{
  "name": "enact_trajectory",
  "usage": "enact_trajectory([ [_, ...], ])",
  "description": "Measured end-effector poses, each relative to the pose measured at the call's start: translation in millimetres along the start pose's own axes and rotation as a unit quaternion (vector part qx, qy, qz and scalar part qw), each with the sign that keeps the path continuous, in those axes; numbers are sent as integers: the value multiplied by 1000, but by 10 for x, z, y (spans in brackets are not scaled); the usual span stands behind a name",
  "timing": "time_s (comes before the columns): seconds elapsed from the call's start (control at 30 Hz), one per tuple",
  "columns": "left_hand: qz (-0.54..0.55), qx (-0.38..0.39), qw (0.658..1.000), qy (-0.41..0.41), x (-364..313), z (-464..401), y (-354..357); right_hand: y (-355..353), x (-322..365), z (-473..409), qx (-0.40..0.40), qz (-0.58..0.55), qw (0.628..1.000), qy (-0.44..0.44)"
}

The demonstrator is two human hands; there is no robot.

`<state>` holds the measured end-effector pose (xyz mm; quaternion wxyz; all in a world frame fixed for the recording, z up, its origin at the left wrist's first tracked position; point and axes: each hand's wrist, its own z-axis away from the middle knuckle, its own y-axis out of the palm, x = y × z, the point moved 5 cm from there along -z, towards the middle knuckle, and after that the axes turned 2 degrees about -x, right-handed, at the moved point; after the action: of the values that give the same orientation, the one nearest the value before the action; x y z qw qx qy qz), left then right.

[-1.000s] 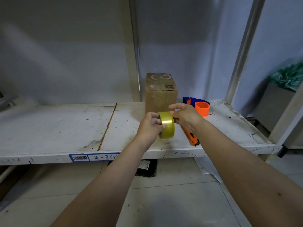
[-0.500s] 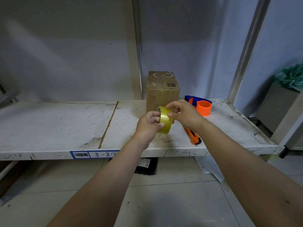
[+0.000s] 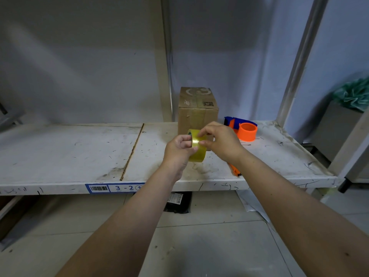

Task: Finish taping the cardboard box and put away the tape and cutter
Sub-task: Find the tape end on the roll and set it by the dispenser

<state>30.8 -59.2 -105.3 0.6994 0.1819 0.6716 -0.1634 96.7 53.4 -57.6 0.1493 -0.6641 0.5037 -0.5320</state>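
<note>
Left fingers [image 3: 184,139]: we saw them curled closed around the near side of the tape roll [image 3: 197,147], thumb pressed on its outer face.
Right fingertips [image 3: 201,133]: we saw thumb and forefinger pinched on the top edge of the roll's outer wrap; we could not tell whether a loose tape end lay between them.
Left hand [image 3: 178,150]: it gripped the roll from the left and held it up in front of the cardboard box [image 3: 197,112], clear of the shelf board.
Right hand [image 3: 221,142]: it closed in from the right, touching the roll, its back partly covering the lower right corner of the box.
Tape roll: clear yellowish, turned on edge, just in front of the box and lower than its top.
Cardboard box: we saw it standing upright at the back of the white shelf [image 3: 69,148], against the upright post, flaps shut, a strip of tape along the top seam.
Tape dispenser [image 3: 242,128]: orange and blue, just right of the box, resting on the shelf.
Cutter [image 3: 235,170]: orange, in front and to the right of the box near the shelf's front edge, mostly hidden under our right forearm.
Shelf label [image 3: 115,188]: blue, reading 3-2, on the front edge, left of and below the box.
</note>
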Motion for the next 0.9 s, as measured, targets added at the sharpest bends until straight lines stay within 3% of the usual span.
enact_trajectory([
  [0.5,10,-15,1000,2,-33,80,98,8,-58,-4,7,5,1000,21],
  [0.9,-13,-7,1000,1,-26,67,58,69,-80,51,-4,-64,998,20],
])
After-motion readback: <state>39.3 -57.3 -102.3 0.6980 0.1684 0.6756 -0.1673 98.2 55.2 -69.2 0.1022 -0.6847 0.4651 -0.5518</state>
